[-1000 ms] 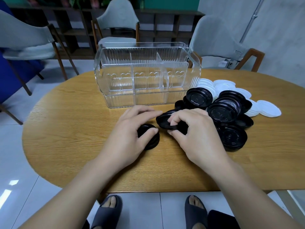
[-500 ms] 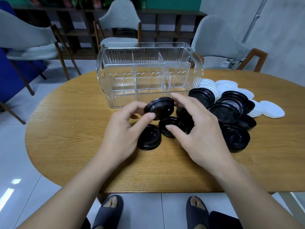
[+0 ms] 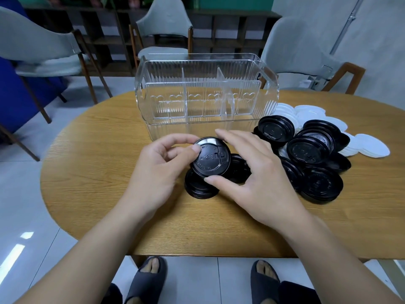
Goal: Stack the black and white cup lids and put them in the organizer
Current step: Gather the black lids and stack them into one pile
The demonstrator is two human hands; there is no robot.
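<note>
Hands are working together above the wooden table (image 3: 92, 176): the left hand (image 3: 157, 172) is pinching a black lid (image 3: 210, 159) between thumb and curled fingers, while the right hand (image 3: 252, 172), fingers spread and nearly straight, is touching its rim. A small black stack (image 3: 198, 187) is lying directly beneath; the clear organizer (image 3: 206, 93) is standing empty behind. Misaligned seating risks tilting the lid and toppling the stack, or nudging the loose black lids (image 3: 306, 150) and white lids (image 3: 363, 145) to the right.
</note>
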